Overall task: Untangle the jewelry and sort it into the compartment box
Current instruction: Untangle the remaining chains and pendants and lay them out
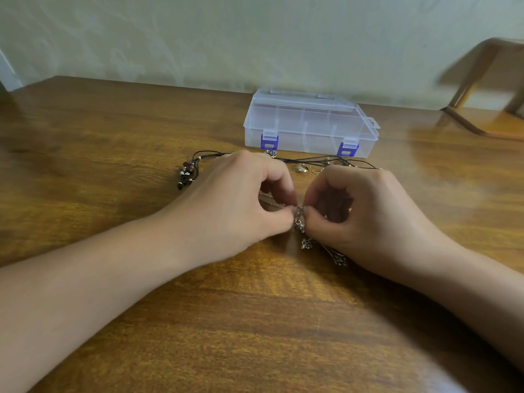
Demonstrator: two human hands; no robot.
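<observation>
Two forearms come in from the near edge of the wooden counter (255,321) and meet in the middle. The left hand (241,199) and the right hand (365,214) face each other, thumb and forefinger tips almost touching. Between these tips both hands pinch a thin silver chain (299,218), each with its other fingers curled in. The knot of the chain hangs exactly in the small gap between the two hands, so neither hand is nearer to it than the other. From this point the chain runs down and toward the right, under the right hand, where small ornate pendants (307,243) lie on the wood. Its long axis therefore goes roughly from the pinch toward the person's right side. I judge that the next pull must go sideways, the hands moving apart, to open the knot.

Behind the hands lies more jewelry. A black cord necklace (312,160) stretches left to right across the counter, and its dark beads (185,174) rest just left of the left hand. A gold ring (302,167) and some small gold pieces, too small to tell clearly, lie near the cord.

Farther back stands the clear compartment box (309,123) with two blue latches (269,141). Its lid looks closed, and its compartments seem empty, so sorting is not yet begun. A wooden chair (482,89) stands at the far right.
</observation>
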